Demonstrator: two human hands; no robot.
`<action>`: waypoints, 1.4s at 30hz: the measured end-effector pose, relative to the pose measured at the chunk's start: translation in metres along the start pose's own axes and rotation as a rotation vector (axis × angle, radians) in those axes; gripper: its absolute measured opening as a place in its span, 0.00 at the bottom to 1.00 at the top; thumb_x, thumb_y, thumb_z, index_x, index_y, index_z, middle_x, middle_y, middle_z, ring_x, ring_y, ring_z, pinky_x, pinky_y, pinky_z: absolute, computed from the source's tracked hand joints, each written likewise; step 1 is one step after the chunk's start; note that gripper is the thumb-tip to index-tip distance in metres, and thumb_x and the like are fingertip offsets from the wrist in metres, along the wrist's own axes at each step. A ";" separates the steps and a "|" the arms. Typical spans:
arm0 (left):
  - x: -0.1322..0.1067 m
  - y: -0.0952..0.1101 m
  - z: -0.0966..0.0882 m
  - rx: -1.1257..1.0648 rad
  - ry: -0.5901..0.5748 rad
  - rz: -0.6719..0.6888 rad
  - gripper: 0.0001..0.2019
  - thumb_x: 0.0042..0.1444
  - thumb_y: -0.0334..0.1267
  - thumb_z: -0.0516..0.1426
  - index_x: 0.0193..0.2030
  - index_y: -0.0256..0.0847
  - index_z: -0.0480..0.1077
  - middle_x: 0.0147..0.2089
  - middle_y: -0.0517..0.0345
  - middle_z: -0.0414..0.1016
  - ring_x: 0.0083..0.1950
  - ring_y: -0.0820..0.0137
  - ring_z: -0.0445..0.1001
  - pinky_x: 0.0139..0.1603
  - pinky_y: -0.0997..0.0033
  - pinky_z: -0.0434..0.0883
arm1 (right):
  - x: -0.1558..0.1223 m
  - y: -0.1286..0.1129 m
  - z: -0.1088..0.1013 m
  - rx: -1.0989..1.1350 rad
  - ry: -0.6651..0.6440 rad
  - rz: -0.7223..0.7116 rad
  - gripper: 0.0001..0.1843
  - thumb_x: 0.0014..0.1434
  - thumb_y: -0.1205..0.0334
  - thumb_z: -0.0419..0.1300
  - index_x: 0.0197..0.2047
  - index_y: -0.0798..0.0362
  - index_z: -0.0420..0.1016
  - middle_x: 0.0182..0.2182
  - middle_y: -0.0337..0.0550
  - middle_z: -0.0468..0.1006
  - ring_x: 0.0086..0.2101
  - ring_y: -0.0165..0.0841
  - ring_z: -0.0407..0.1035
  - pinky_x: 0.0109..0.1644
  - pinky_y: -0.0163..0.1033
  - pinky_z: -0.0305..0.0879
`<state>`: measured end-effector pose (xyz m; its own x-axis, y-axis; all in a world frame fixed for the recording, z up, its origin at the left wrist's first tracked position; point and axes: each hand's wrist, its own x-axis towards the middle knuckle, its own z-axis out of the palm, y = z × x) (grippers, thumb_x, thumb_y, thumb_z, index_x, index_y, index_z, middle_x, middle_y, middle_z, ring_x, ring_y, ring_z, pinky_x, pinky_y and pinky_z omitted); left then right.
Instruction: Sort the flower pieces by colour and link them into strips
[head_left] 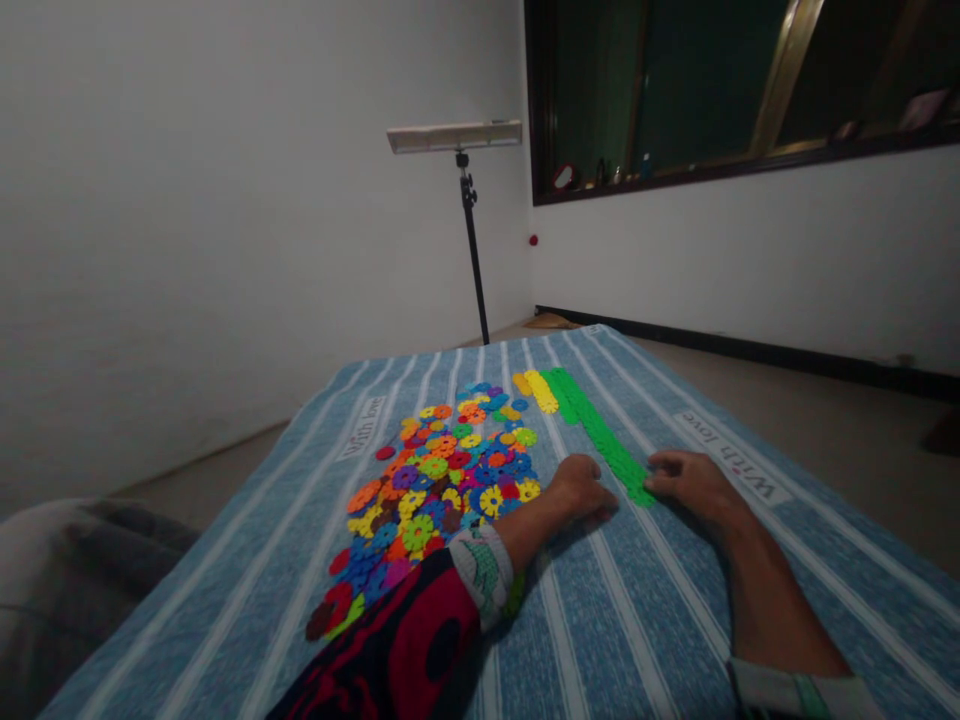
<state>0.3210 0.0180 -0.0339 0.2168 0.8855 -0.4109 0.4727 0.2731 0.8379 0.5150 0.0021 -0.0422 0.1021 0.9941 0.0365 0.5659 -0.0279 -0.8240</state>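
A long row of overlapping green flower-shaped plastic discs (pixel 611 450) runs along the striped cloth, with its near end between my two hands. My right hand (pixel 694 482) is at that near end from the right, thumb and forefinger apart, fingertips touching or just beside the last disc. To the left of the row, my left hand (pixel 581 488) is low over the cloth, fingers apart and slightly blurred, nothing visible in them. Left of that hand lies a loose heap of many-coloured flower discs (pixel 435 470), partly hidden by my left forearm.
A short yellow row of discs (pixel 541 392) lies beside the far end of the green one. The blue striped cloth (pixel 675 590) covers the table. A lamp panel on a black stand (pixel 472 235) rises behind it. A grey cushion-like shape (pixel 67 600) is at lower left.
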 end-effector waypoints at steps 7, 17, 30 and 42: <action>0.011 0.004 0.023 -0.002 -0.011 -0.023 0.14 0.43 0.23 0.62 0.40 0.31 0.70 0.14 0.64 0.67 0.16 0.73 0.69 0.21 0.74 0.71 | 0.000 -0.009 0.008 -0.262 -0.148 -0.183 0.10 0.42 0.62 0.61 0.31 0.55 0.78 0.29 0.39 0.76 0.33 0.35 0.69 0.35 0.36 0.60; 0.030 0.010 0.025 0.001 -0.010 0.016 0.07 0.45 0.29 0.65 0.25 0.33 0.70 0.14 0.61 0.67 0.17 0.73 0.70 0.22 0.72 0.73 | 0.000 -0.015 0.015 -0.324 -0.098 -0.205 0.10 0.44 0.64 0.60 0.32 0.55 0.79 0.30 0.41 0.76 0.33 0.34 0.68 0.35 0.34 0.58; 0.030 0.005 0.027 -0.055 0.005 0.014 0.08 0.47 0.28 0.64 0.25 0.34 0.68 0.14 0.62 0.67 0.17 0.74 0.70 0.21 0.75 0.71 | 0.002 -0.011 0.020 -0.333 -0.089 -0.243 0.17 0.46 0.64 0.58 0.40 0.57 0.79 0.37 0.47 0.79 0.38 0.37 0.71 0.41 0.35 0.61; 0.005 -0.006 0.020 -0.085 0.111 -0.005 0.13 0.43 0.21 0.60 0.37 0.36 0.70 0.15 0.67 0.66 0.16 0.74 0.68 0.22 0.74 0.69 | 0.012 0.015 0.026 -0.290 -0.042 -0.237 0.22 0.45 0.58 0.59 0.44 0.56 0.79 0.42 0.49 0.80 0.42 0.41 0.73 0.46 0.39 0.65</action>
<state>0.3366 0.0136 -0.0481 0.1170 0.9190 -0.3765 0.3987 0.3037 0.8653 0.5030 0.0165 -0.0687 -0.0900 0.9797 0.1789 0.7783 0.1813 -0.6011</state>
